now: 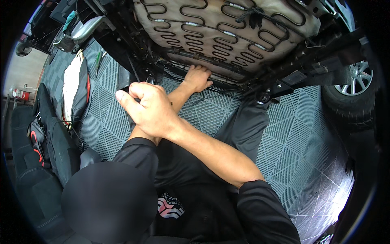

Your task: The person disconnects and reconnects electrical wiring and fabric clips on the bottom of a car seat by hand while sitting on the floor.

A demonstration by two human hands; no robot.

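A car seat is tipped up before me, its pale underside crossed by dark zigzag springs (189, 26). My left hand (198, 78) reaches beneath my right forearm to the lower edge of this seat (221, 65). Its fingers are bent around that edge, and their tips are partly hidden. Nearer to me, my right hand (150, 107) is closed in a fist above my left forearm, with the thumb toward the left. Whatever that fist may hold is hidden. Black metal seat framework (280, 77) runs along the right side, with bolts on it.
Grey grid tiles (195, 114) cover the floor. At the left lie dark seat parts (40, 138) and a pale, black-and-red padded piece (75, 87). A green-handled tool (98, 60) lies beyond. To the right stands a wheel with a silver rim (355, 79).
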